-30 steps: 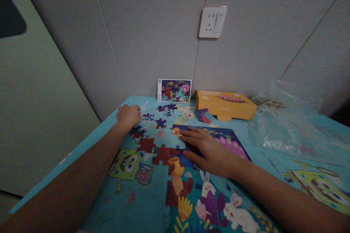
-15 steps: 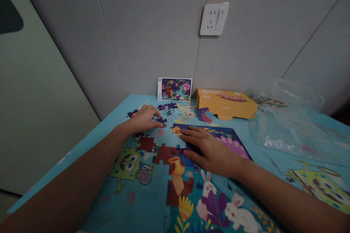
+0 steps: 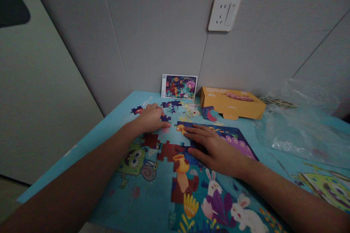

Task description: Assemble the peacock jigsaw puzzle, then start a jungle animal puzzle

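Note:
My left hand [image 3: 152, 118] reaches over the far left of the table, fingers bent. Its thumb and index finger close around a dark blue jigsaw piece [image 3: 166, 118], partly hidden by the hand. My right hand [image 3: 212, 147] lies palm down, fingers spread, on the partly assembled jigsaw puzzle [image 3: 216, 204], holding nothing. Rabbits, flowers and a brown bear with a yellow pot show on the joined part. Along its left side, reddish-brown pieces [image 3: 151, 141] extend toward my left forearm. A gap of tablecloth shows between both hands.
Loose dark pieces [image 3: 171, 105] and a piece with red [image 3: 136, 110] lie farther back. A picture card [image 3: 179, 87] leans on the wall beside a yellow puzzle box [image 3: 235, 103]. Another piece [image 3: 210, 113] lies before the box. Clear plastic bags [image 3: 298, 127] lie right on the cartoon-print tablecloth [image 3: 131, 207].
The whole view has shifted slightly. My left hand has drawn back a little toward me, showing more of the piece with red behind it. My right hand stays on the puzzle.

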A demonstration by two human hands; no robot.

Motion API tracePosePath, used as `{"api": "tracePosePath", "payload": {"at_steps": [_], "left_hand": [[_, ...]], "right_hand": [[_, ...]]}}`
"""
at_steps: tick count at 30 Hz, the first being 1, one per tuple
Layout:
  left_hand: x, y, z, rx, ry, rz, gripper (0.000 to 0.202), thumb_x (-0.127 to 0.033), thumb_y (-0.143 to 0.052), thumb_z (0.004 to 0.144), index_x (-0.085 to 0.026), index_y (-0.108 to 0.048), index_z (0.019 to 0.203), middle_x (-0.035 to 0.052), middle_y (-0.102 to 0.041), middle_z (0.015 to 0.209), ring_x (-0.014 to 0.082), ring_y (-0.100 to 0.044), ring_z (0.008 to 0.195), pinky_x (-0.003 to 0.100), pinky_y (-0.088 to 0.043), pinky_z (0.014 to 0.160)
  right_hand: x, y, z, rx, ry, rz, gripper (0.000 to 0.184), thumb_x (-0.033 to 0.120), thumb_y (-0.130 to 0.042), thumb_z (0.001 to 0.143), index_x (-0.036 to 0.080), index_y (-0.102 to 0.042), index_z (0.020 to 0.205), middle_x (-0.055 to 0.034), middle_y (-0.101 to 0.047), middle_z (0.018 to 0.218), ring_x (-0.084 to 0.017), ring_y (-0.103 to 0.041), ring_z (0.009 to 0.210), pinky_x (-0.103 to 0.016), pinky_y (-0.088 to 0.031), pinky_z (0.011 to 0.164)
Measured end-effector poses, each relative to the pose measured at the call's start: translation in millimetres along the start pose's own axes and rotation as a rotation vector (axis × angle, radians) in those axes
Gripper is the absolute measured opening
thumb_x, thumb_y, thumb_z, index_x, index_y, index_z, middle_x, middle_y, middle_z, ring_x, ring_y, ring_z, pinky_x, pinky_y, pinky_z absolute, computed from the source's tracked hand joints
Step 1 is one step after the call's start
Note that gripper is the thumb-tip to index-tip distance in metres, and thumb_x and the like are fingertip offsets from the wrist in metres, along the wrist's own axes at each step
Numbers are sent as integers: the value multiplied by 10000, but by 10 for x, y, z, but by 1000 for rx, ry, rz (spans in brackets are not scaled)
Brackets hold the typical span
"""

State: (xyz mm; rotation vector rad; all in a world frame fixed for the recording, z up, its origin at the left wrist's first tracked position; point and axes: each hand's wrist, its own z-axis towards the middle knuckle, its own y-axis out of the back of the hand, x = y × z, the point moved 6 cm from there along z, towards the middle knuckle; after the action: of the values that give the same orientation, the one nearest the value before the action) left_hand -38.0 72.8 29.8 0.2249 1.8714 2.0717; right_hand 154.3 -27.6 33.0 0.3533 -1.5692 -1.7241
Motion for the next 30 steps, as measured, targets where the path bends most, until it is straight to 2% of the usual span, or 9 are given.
{"api": "tracePosePath", "payload": {"at_steps": [2,4,8,11,14,17,21,25,30], "left_hand": [[-21,34,-2,-12,5,-35,493,-557,-689,699,-152,-616,970,142,-591,1073,320,-528,1047,401,-421,890],[-86,102,-22,-48,-4,-136,417,-435,-709,719,-150,-572,991,110,-615,988,276,-565,948,367,-438,820],[-391,275,-129,-128,-172,-444,124,-207,-586,823,-187,-542,937,9,-619,825,160,-584,737,285,-439,701],[-659,394,-269,-210,-372,-594,251,-224,-630,812,-208,-528,1040,-2,-632,903,150,-610,803,269,-456,721],[-818,425,-370,-227,-496,-674,377,-219,-692,770,-207,-526,1108,6,-648,957,149,-628,854,261,-469,753],[-800,400,-351,-203,-450,-824,426,-215,-691,776,-188,-513,1162,-5,-667,862,129,-630,764,256,-482,735],[-673,346,-258,-192,-281,-1035,349,-285,-652,818,-167,-542,1127,-4,-688,777,106,-607,650,224,-486,630],[-632,307,-225,-173,-173,-1077,286,-337,-658,809,-169,-605,1035,-18,-685,701,82,-565,561,188,-456,533],[-642,336,-230,-164,-169,-1023,134,-273,-645,805,-161,-652,878,-1,-711,757,82,-583,593,181,-460,537]], "right_hand": [[6,-6,2,-8,15,2,480,371,-523,919,178,-531,1358,-104,-518,1412,-322,-410,1334,-542,-349,1081],[23,3,10,-27,21,13,457,355,-537,909,174,-558,1328,-106,-543,1386,-320,-438,1312,-531,-359,1073],[-18,131,20,-203,-130,141,397,319,-560,886,148,-602,1242,-122,-682,1151,-259,-638,1026,-415,-498,891],[-73,228,-8,-339,-260,285,308,351,-540,903,168,-634,1132,-59,-721,895,-192,-665,777,-316,-511,717],[-78,246,-18,-347,-298,368,242,373,-514,912,185,-655,856,-18,-674,701,-159,-617,636,-266,-459,603],[-119,219,-24,-352,-373,449,301,382,-479,920,185,-597,725,-8,-627,631,-143,-569,573,-251,-414,551],[-148,132,-2,-298,-397,519,373,401,-424,935,185,-550,659,10,-553,563,-118,-489,500,-240,-356,496],[-156,83,-4,-257,-392,499,401,429,-420,933,184,-549,643,18,-519,547,-108,-441,472,-238,-308,466],[-181,74,-7,-275,-399,568,316,404,-494,895,187,-547,672,25,-533,561,-114,-480,506,-239,-347,504]]}}
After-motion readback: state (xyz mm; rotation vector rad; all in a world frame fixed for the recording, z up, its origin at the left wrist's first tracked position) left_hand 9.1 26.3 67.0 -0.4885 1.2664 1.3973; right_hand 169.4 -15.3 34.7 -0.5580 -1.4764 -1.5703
